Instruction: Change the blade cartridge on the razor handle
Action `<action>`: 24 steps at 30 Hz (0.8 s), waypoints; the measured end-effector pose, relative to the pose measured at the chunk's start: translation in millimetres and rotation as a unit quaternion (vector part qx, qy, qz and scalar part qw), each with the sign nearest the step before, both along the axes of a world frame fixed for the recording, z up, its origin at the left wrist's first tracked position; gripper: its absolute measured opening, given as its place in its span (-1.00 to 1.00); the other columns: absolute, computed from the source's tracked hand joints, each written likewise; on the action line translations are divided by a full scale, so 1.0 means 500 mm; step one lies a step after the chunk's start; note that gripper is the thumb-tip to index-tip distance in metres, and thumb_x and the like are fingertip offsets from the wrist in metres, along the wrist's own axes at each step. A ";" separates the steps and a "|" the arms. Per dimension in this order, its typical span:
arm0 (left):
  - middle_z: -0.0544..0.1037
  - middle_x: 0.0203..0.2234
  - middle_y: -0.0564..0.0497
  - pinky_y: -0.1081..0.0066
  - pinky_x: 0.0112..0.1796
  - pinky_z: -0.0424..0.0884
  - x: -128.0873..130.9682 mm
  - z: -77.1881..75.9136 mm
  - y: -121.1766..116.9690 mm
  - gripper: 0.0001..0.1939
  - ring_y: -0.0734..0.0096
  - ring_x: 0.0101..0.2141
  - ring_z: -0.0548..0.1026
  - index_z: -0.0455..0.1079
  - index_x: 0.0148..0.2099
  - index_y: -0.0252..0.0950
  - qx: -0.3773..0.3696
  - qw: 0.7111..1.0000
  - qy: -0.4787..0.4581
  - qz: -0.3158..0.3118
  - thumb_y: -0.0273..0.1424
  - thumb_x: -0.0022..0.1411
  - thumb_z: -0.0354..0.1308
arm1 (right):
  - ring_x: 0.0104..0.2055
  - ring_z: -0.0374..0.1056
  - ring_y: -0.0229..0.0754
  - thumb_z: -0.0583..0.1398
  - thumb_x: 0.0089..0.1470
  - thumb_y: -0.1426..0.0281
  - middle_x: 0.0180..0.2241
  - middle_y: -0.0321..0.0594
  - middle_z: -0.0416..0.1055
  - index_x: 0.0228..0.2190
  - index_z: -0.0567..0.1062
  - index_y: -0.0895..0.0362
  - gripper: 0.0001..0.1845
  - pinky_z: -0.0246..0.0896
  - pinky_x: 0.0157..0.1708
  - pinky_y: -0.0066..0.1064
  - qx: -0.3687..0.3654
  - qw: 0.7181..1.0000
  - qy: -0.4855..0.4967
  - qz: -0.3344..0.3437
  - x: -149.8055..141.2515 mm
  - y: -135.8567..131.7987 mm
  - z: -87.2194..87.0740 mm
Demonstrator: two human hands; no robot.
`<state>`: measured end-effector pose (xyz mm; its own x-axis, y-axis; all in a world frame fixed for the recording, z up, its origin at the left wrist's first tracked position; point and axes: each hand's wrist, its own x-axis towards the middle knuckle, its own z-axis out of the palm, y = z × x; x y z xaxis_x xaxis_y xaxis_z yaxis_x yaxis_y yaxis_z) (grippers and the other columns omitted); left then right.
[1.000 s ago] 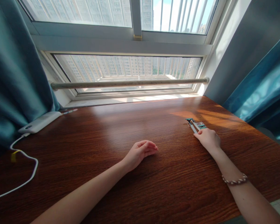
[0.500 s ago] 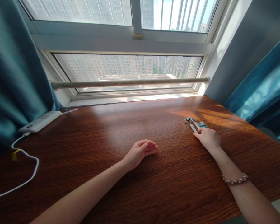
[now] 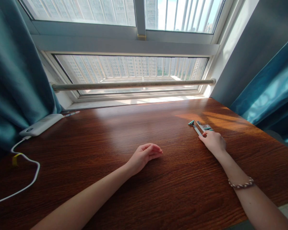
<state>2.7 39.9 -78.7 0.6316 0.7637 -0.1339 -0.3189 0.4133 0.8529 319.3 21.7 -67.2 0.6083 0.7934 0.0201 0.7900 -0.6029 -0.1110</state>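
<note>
My right hand (image 3: 213,142) rests on the wooden table (image 3: 124,134) at the right, its fingers pinched on the lower end of a slim razor (image 3: 194,127). The razor's green head points away from me and lies angled to the left. Just right of it lies a small flat pack (image 3: 205,127) with green marks, partly under my fingertips. My left hand (image 3: 145,156) lies on its side in the middle of the table, fingers loosely curved and holding nothing. A beaded bracelet (image 3: 241,184) is on my right wrist.
A white power bank (image 3: 40,125) with a white cable (image 3: 26,172) lies at the table's back left. Teal curtains (image 3: 12,73) hang at both sides. A window with a round rail (image 3: 134,84) runs behind the table.
My right hand has swung the razor's head leftward, away from the small pack it lay beside. My left hand has stayed still.
</note>
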 end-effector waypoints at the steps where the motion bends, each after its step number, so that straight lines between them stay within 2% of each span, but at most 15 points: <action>1: 0.49 -0.35 -0.16 0.23 -0.08 0.27 0.000 0.000 0.000 -0.75 0.29 -0.25 0.44 0.42 -0.32 -0.44 -0.001 1.000 0.001 0.000 -0.31 0.15 0.08 | -0.31 0.38 -0.01 0.10 -0.08 0.10 -0.38 -0.10 0.45 -0.32 0.51 0.00 -0.65 0.21 -0.41 -0.31 0.001 1.000 0.000 0.000 0.000 0.000 0.000; 24: 0.50 -0.35 -0.16 0.22 -0.08 0.28 0.000 0.002 -0.001 -0.75 0.28 -0.25 0.45 0.43 -0.33 -0.42 -0.005 1.000 0.005 0.005 -0.29 0.11 0.12 | -0.31 0.38 0.06 0.10 -0.09 0.20 -0.38 0.01 0.44 -0.35 0.52 0.10 -0.68 0.22 -0.39 -0.26 -0.002 1.000 -0.008 -0.026 0.007 0.002 0.002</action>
<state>2.9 39.1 -77.7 0.6225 0.7685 -0.1480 -0.3153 0.4194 0.8513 322.8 22.7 -65.9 0.6485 0.7608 0.0264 0.7592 -0.6438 -0.0954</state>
